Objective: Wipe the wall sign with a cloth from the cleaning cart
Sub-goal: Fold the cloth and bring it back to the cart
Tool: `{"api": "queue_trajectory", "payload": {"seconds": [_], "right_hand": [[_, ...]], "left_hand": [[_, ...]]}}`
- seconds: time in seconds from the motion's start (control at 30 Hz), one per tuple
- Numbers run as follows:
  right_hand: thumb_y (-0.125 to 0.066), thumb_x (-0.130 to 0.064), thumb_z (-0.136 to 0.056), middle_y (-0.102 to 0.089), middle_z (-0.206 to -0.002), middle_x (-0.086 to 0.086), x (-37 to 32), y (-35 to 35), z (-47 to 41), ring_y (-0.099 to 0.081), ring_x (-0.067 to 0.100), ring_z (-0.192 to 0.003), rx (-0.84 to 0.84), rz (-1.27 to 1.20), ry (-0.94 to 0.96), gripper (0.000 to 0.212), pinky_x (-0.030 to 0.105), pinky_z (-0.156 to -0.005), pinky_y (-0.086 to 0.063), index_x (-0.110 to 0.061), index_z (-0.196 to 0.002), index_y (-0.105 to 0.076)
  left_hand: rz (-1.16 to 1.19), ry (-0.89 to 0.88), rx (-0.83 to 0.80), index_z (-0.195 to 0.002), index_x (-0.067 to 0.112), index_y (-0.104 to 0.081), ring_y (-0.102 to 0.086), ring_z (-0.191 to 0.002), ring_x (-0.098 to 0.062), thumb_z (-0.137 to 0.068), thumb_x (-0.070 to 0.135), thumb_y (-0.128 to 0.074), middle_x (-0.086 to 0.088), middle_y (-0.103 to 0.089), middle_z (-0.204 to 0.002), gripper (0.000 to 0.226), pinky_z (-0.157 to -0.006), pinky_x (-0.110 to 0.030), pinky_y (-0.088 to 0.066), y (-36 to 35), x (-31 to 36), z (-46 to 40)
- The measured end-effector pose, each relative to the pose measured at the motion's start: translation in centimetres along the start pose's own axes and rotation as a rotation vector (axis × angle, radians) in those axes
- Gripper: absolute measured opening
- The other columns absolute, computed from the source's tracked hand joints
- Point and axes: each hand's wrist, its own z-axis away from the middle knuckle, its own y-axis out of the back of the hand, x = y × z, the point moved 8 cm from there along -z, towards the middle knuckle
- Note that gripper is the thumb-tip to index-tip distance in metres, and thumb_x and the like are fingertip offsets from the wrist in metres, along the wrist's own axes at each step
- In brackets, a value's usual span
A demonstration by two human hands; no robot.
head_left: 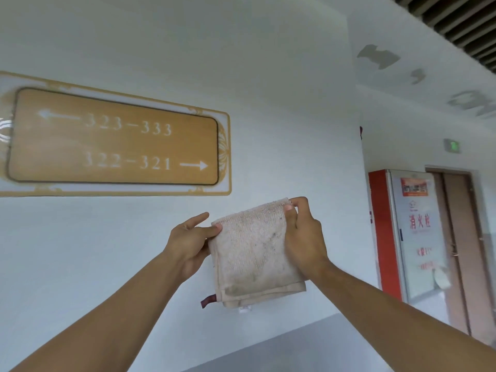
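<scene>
Below the sign, to its right, you hold the cloth clear of the wall: your left hand pinches its upper left corner, your right hand its right edge. The folds may slip open as you reach up. It looks beige, folded, grubby with dark specks.

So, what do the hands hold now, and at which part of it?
Both hold a folded cloth: the left hand pinches its upper left corner, and the right hand grips its upper right edge.
</scene>
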Motion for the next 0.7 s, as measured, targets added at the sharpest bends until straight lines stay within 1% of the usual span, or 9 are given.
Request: {"api": "queue_trajectory", "payload": {"seconds": [0.1,0.17,0.27,0.33,0.4,0.5,0.6,0.63,0.7], "right_hand": [[-0.026,-0.046,-0.106,-0.050,-0.060,0.002,2.5,4.7,-0.2,-0.047,0.017,-0.053,0.039,0.105,-0.004,0.023,0.031,-0.050,-0.037,-0.030,-0.109,-0.043],[-0.026,-0.047,-0.106,-0.057,-0.064,0.002,3.8,7.7,-0.3,-0.053,0.016,-0.056,0.067,0.162,-0.002,0.023,0.030,-0.049,-0.038,-0.032,-0.109,-0.042],[-0.027,-0.048,-0.105,-0.059,-0.066,-0.001,6.0,12.9,-0.6,-0.056,0.013,-0.058,0.126,0.251,-0.004,0.022,0.025,-0.046,-0.038,-0.033,-0.108,-0.043],[-0.026,-0.048,-0.105,-0.064,-0.074,0.001,7.7,16.5,-1.0,-0.061,0.016,-0.067,0.153,0.284,-0.013,0.025,0.027,-0.053,-0.043,-0.031,-0.109,-0.044],[-0.026,-0.048,-0.106,-0.066,-0.080,0.001,9.4,20.0,-1.2,-0.062,0.017,-0.076,0.182,0.302,-0.032,0.027,0.026,-0.059,-0.043,-0.029,-0.110,-0.045],[-0.027,-0.047,-0.106,-0.065,-0.080,-0.001,11.9,25.5,-1.5,-0.062,0.016,-0.076,0.230,0.314,-0.037,0.024,0.033,-0.062,-0.047,-0.032,-0.107,-0.045],[-0.028,-0.046,-0.107,-0.066,-0.084,-0.002,14.2,31.1,-1.8,-0.064,0.014,-0.077,0.287,0.336,-0.038,0.020,0.037,-0.066,-0.053,-0.035,-0.105,-0.045],[-0.028,-0.047,-0.106,-0.066,-0.085,-0.002,15.1,33.0,-1.7,-0.064,0.013,-0.077,0.303,0.347,-0.046,0.021,0.036,-0.066,-0.054,-0.034,-0.106,-0.045],[-0.028,-0.049,-0.105,-0.065,-0.087,-0.005,16.8,36.4,-1.8,-0.063,0.008,-0.077,0.329,0.385,-0.058,0.023,0.022,-0.060,-0.051,-0.033,-0.107,-0.045]], "left_hand": [[0.064,0.108,-0.106,-0.125,0.005,-0.059,-0.077,-0.087,-0.025,-0.080,-0.008,-0.075,-0.019,-0.073,-0.108,0.049,-0.067,-0.034,-0.062,-5.1,-4.1,-0.9],[0.039,0.143,-0.181,-0.120,0.002,-0.064,-0.076,-0.092,-0.027,-0.082,-0.008,-0.073,-0.019,-0.075,-0.107,0.040,-0.072,-0.035,-0.062,-8.6,-6.3,-1.3],[0.018,0.168,-0.274,-0.110,0.002,-0.070,-0.074,-0.097,-0.028,-0.085,-0.007,-0.070,-0.019,-0.076,-0.105,0.027,-0.081,-0.037,-0.061,-14.5,-9.1,-1.2],[0.014,0.171,-0.312,-0.108,0.002,-0.071,-0.073,-0.097,-0.028,-0.085,-0.007,-0.070,-0.019,-0.075,-0.107,0.024,-0.086,-0.039,-0.059,-18.8,-10.6,-1.0],[0.002,0.160,-0.345,-0.108,0.004,-0.072,-0.072,-0.095,-0.027,-0.086,-0.006,-0.070,-0.017,-0.075,-0.107,0.024,-0.088,-0.039,-0.058,-22.8,-11.8,-0.6],[-0.066,0.096,-0.417,-0.101,0.013,-0.076,-0.071,-0.090,-0.021,-0.087,0.000,-0.072,-0.008,-0.077,-0.102,0.020,-0.083,-0.041,-0.059,-29.2,-13.4,0.2],[-0.094,-0.026,-0.467,-0.093,0.019,-0.079,-0.073,-0.087,-0.018,-0.087,0.004,-0.073,-0.004,-0.076,-0.099,0.017,-0.077,-0.043,-0.062,-35.2,-14.4,1.5],[-0.098,-0.059,-0.479,-0.092,0.020,-0.079,-0.074,-0.084,-0.017,-0.087,0.004,-0.073,-0.003,-0.076,-0.099,0.018,-0.074,-0.044,-0.063,-37.2,-14.7,2.0],[-0.110,-0.131,-0.503,-0.094,0.022,-0.078,-0.074,-0.083,-0.017,-0.089,0.003,-0.071,-0.003,-0.073,-0.101,0.021,-0.071,-0.046,-0.063,-41.0,-15.6,2.8]]}}
